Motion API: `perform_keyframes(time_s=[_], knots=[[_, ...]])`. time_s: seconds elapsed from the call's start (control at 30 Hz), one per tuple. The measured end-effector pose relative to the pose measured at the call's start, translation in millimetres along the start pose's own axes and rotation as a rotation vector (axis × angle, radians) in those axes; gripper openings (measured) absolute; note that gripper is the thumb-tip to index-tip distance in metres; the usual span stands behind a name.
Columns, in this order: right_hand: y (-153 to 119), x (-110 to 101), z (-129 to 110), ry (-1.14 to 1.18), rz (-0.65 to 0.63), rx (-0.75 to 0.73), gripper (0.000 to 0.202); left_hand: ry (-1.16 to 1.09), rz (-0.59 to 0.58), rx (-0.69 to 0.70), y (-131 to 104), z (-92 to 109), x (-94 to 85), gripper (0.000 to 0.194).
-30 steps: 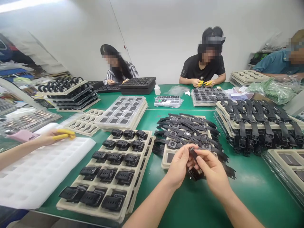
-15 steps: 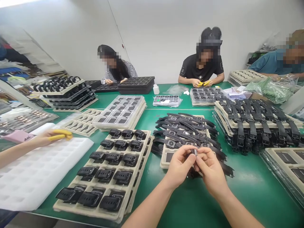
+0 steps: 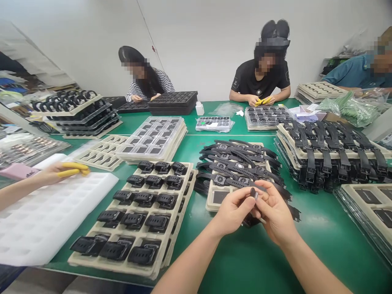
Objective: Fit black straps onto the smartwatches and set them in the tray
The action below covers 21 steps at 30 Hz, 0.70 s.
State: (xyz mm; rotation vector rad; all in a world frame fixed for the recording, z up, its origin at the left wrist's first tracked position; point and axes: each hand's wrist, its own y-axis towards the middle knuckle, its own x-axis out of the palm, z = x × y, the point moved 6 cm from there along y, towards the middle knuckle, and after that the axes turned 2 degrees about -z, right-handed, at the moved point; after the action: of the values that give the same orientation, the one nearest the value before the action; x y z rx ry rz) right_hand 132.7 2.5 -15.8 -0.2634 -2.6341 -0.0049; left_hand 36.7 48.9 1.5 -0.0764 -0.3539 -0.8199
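Observation:
My left hand and my right hand meet over the green table, fingers pinched round a black watch strap with a small metallic end. Part of the strap is hidden by my fingers. Just beyond them, a beige tray carries watches with black straps laid across it in rows. To the left stands a beige tray of curled black watches, stacked on another tray.
A co-worker's hand in yellow finger covers rests over white foam at left. Stacked strap trays stand at right, clear-lidded trays at centre left. Three people sit across the table.
The view has shifted a little, so the table items sit slightly higher. Between my fingers, the strap has turned, and its dark rounded end shows more. Both hands stay together.

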Motion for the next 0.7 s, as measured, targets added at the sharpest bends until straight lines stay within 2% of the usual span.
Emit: perform_keyframes(time_s=[0.1, 0.23, 0.3, 0.37, 0.47, 0.53, 0.7], knots=[[-2, -3, -9, -0.139, -0.021, -0.024, 0.041, -0.074, -0.017, -0.106, -2, -4, 0.7, 0.056], [2, -10, -21, -0.332, -0.051, -0.041, 0.04, -0.122, -0.137, -0.309, -6, -17, 9.6, 0.061], [4, -13, -25, -0.38, -0.032, -0.054, 0.037, -0.147, -0.151, -0.352, -6, -23, 11.7, 0.059], [5, -16, -29, -0.394, 0.041, -0.083, 0.036, -0.179, -0.122, -0.363, -4, -29, 11.2, 0.056], [3, -18, -29, -0.351, 0.141, -0.044, 0.039, -0.234, -0.13, -0.393, -2, -37, 12.6, 0.051], [2, -19, -30, -0.321, 0.196, -0.044, 0.042, -0.283, -0.177, -0.423, -3, -40, 15.9, 0.048], [4, -29, -45, -0.349, 0.369, -0.176, 0.045, -0.279, -0.346, -0.522, -12, -50, 25.4, 0.045]])
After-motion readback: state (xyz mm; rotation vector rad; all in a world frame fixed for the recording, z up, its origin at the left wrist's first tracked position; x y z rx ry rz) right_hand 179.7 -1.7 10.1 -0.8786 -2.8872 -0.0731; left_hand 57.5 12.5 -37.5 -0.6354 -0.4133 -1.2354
